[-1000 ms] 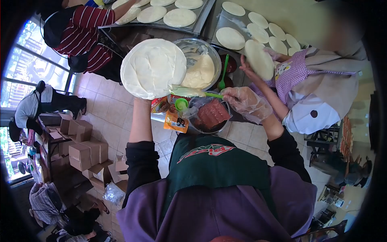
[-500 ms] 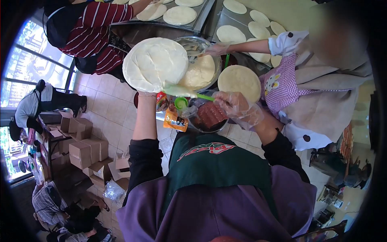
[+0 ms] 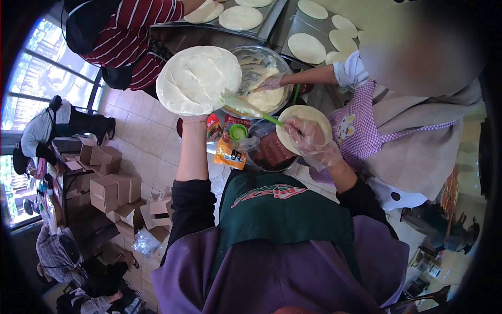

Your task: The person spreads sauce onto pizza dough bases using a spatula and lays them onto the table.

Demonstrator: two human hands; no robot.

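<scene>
My left hand (image 3: 194, 118) is under a round flat dough base (image 3: 197, 78) coated with white cream, bearing it up; its fingers are mostly hidden beneath. My gloved right hand (image 3: 308, 140) grips the green handle of a spatula (image 3: 246, 106), whose cream-covered blade touches the base's right edge. Just behind the base stands a metal bowl (image 3: 285, 65) of pale cream, with a co-worker's gloved hand (image 3: 272, 82) in it. A second bowl (image 3: 269, 166) holding a reddish-brown block (image 3: 277, 148) is near my right hand. Beside it lie an orange pouch (image 3: 230, 155) and a green cap (image 3: 238, 132).
At the right a co-worker in a checked apron (image 3: 361, 123) has a plain dough base (image 3: 300, 116) partly behind my right hand. Trays (image 3: 266, 26) of dough bases run along the back. Another person in a striped shirt (image 3: 123, 39) is at back left. Cardboard boxes (image 3: 115, 191) sit on the floor.
The spatula and my right hand have shifted slightly over the last half second. The co-worker's hand has reached deeper into the cream bowl, and their plain base has come lower, beside my right hand.
</scene>
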